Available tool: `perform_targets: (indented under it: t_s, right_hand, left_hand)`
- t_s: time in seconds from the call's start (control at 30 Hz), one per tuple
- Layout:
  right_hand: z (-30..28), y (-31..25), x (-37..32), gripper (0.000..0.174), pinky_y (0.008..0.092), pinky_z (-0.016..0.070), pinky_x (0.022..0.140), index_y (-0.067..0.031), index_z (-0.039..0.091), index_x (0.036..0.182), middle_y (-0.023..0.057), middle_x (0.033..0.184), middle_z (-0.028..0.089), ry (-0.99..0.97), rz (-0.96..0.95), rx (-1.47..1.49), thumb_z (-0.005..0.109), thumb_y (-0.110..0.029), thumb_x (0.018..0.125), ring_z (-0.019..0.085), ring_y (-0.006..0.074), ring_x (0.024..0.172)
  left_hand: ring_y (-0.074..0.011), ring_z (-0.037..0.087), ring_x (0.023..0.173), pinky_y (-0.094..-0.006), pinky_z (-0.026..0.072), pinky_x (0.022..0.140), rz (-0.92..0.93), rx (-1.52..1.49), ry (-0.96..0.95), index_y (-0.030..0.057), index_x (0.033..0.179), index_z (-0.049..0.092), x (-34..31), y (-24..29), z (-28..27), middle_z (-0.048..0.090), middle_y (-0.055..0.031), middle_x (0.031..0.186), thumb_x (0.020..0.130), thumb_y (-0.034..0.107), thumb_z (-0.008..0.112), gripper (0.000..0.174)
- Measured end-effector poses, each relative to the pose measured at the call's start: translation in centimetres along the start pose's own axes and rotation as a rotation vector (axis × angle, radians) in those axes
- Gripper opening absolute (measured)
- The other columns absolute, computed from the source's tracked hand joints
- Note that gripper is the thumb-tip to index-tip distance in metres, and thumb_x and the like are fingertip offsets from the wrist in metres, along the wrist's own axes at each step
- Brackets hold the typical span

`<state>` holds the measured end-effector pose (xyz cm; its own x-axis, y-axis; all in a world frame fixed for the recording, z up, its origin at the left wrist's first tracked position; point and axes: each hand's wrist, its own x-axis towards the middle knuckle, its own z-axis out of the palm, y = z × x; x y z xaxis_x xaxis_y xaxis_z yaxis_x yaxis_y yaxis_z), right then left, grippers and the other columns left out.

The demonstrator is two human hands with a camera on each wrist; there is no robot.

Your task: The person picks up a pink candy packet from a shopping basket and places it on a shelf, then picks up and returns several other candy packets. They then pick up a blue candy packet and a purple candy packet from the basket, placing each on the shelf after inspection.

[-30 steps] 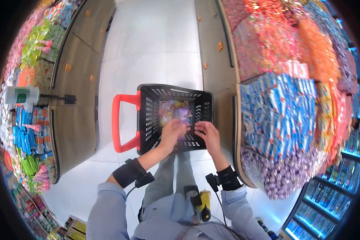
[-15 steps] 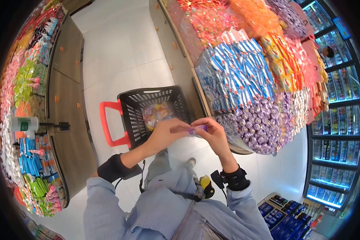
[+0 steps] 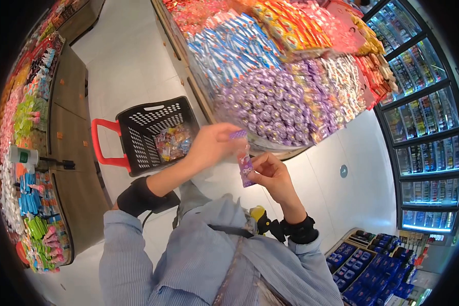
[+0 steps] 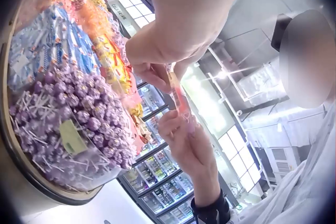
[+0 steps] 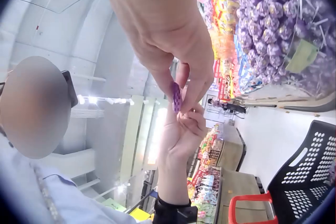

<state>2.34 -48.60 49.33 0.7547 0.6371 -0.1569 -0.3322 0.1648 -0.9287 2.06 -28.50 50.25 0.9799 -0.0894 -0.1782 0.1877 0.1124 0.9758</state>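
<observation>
A slim purple candy packet [image 3: 244,162] with a clear pinkish middle is held up between both hands, in front of the body. My left hand [image 3: 211,145] pinches its upper end. Lower down, my right hand [image 3: 273,176] grips the packet between thumb and fingers. The left wrist view shows the packet [image 4: 181,103] stretched between the two hands. In the right wrist view only a purple checked end of the packet [image 5: 177,97] shows; the right fingers hide the rest. A black shopping basket [image 3: 132,133] with a red handle stands left of the hands, holding several wrapped sweets [image 3: 172,143].
Beyond the hands is a candy counter with purple-wrapped lollipops [image 3: 270,109] and blue-and-white sticks [image 3: 234,48]. Another stocked counter [image 3: 76,127] runs along the left. Lit glass cabinets [image 3: 423,148] line the right, and blue packs [image 3: 370,270] fill a low display at lower right.
Both hands have risen out of the basket with the purple packet and moved right of it. The view has turned right, toward the lollipops. The packet is now tilted more upright between the hands.
</observation>
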Motion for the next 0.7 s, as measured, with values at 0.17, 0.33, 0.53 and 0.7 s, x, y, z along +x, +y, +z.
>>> perform_targets:
  t_s: [0.17, 0.33, 0.53, 0.7]
  right_hand:
    - [-3.3, -1.1, -6.1, 0.021, 0.029, 0.0483, 0.08, -0.0021, 0.044, 0.089, 0.0041, 0.09, 0.052, 0.034, -0.045, 0.108, 0.059, 0.007, 0.078, 0.056, 0.0153, 0.091]
    - [-7.3, -1.9, -10.5, 0.022, 0.0277, 0.0482, 0.079, -0.002, 0.044, 0.089, 0.0034, 0.089, 0.051, 0.123, -0.129, 0.098, 0.06, 0.008, 0.077, 0.056, 0.0148, 0.092]
    - [-12.2, -3.5, -13.9, 0.021, 0.0261, 0.0481, 0.078, -0.0011, 0.045, 0.091, 0.0053, 0.09, 0.053, 0.255, -0.163, 0.134, 0.059, 0.008, 0.078, 0.056, 0.0144, 0.092]
    - [-18.2, -4.8, -14.2, 0.022, 0.0256, 0.0477, 0.078, -0.0006, 0.045, 0.092, 0.0064, 0.092, 0.054, 0.306, -0.205, 0.129, 0.058, 0.009, 0.077, 0.056, 0.0147, 0.092]
  left_hand:
    - [-0.0119, 0.062, 0.07, -0.0251, 0.0509, 0.06, 0.023, -0.119, -0.137, -0.0032, 0.095, 0.056, 1.1, 1.1, 8.7, 0.066, -0.0131, 0.082, 0.082, 0.01, 0.06, 0.019]
    - [-0.0153, 0.063, 0.074, -0.0269, 0.0533, 0.06, -0.04, -0.085, -0.25, -0.003, 0.095, 0.055, 2.9, 1.3, 15.1, 0.065, -0.0136, 0.083, 0.081, 0.01, 0.061, 0.02]
    - [-0.0142, 0.063, 0.075, -0.0245, 0.0524, 0.059, -0.082, -0.071, -0.392, -0.0008, 0.095, 0.054, 6.5, 1.5, 21.7, 0.065, -0.0113, 0.081, 0.083, 0.009, 0.059, 0.017]
    - [-0.0121, 0.062, 0.077, -0.0227, 0.0517, 0.061, -0.071, -0.022, -0.504, -0.0005, 0.102, 0.054, 11.1, 1.6, 26.2, 0.065, -0.0113, 0.086, 0.087, 0.014, 0.054, 0.022]
